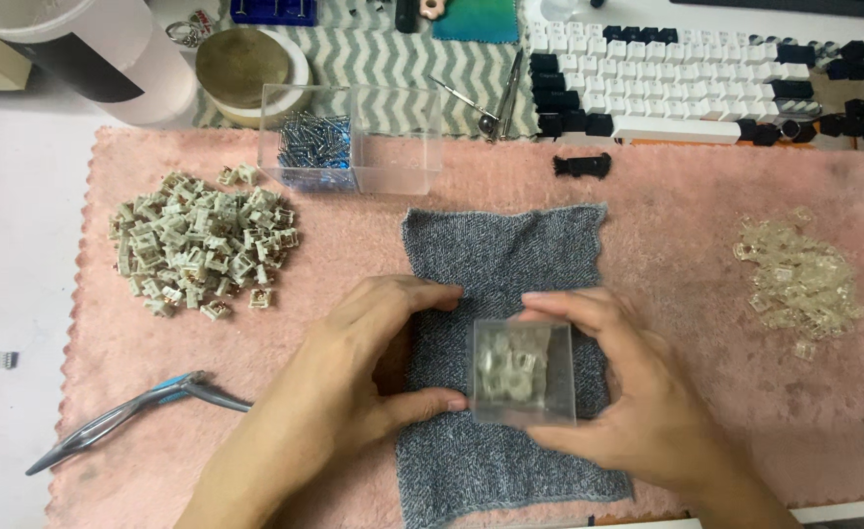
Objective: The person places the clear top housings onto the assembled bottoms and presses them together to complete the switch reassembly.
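A small clear plastic box (524,372) holding several pale switch parts sits over a grey cloth (496,264) on a pink mat (677,206). My right hand (638,392) wraps around the box from the right, fingers over its top edge. My left hand (354,362) touches the box's left side with thumb and fingertips. A heap of beige switch housings (202,243) lies at the left of the mat, and a heap of clear switch tops (802,279) at the right.
A clear box with blue-tinted springs (316,142) stands at the mat's far edge. Grey-and-blue pliers (128,416) lie front left. A black-and-white keyboard (687,83), tweezers (496,103), a tape roll (246,69) and a white cylinder (109,59) sit behind.
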